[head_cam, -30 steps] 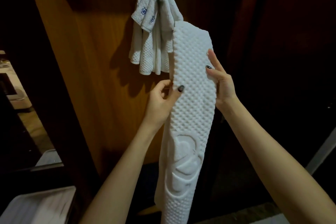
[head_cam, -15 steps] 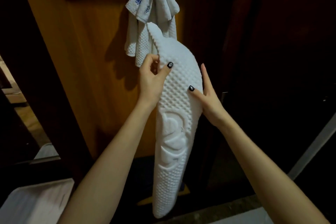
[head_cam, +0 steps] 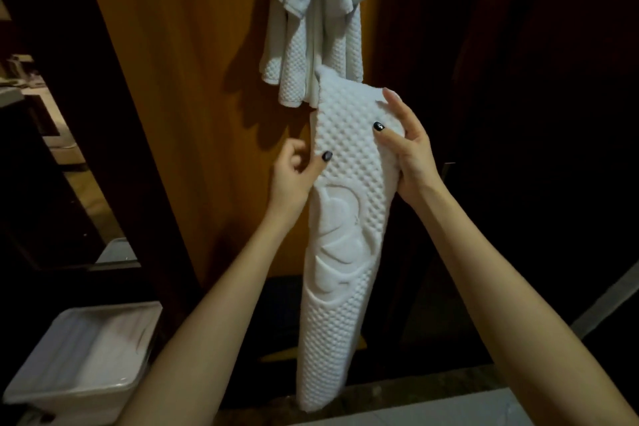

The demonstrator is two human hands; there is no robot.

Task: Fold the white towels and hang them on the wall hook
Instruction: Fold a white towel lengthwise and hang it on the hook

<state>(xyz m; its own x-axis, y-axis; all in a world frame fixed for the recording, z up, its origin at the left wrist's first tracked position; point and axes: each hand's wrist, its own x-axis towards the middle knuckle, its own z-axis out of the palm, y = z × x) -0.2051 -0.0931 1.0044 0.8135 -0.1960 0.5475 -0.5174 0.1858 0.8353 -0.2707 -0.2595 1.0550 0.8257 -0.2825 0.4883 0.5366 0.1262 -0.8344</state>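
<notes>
A white bin [head_cam: 83, 356] is seen low at the left, well apart from the action. The left hand [head_cam: 294, 173] is pinched on the left edge of the folded towel [head_cam: 342, 235], thumb on the front face. One towel [head_cam: 311, 21] is already hung on the wood panel [head_cam: 193, 114] above; the hook itself is hidden. The folded towel is held upright just below it, long axis near vertical, top leaning slightly right. Its upper right corner is gripped by the right hand [head_cam: 408, 152]. The hanging step appears under way; a lift over the hook is called for next.

folded towel [head_cam: 345, 218] below hung towel [head_cam: 311, 28] | bin [head_cam: 86, 356] lower left
</notes>
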